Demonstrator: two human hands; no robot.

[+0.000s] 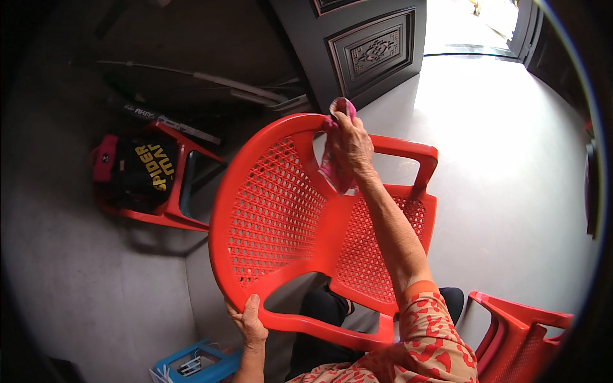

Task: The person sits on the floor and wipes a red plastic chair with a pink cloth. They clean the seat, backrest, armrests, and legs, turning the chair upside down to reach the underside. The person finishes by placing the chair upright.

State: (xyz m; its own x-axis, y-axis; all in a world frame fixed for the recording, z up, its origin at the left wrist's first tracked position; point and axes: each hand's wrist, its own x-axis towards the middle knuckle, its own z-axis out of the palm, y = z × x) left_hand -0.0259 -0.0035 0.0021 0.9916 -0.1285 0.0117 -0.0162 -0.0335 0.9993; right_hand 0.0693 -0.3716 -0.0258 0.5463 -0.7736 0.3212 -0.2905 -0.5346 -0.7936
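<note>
A red plastic armchair (332,236) with a lattice back and seat stands in front of me, its back turned to the left. My right hand (351,145) presses a pink cloth (330,159) against the far side of the backrest, where it meets the far armrest. The cloth is bunched and sticks out above and below my fingers. With my left hand (249,319) I grip the near corner of the backrest frame, thumb on top. Most of the left fingers are hidden behind the rim.
At left, a red chair (172,220) holds a black garment (150,169). Stacked red chairs (523,332) stand at lower right, and a blue plastic stool or crate (198,364) at lower left. A dark carved door (373,51) stands ajar beyond, near long poles (236,84).
</note>
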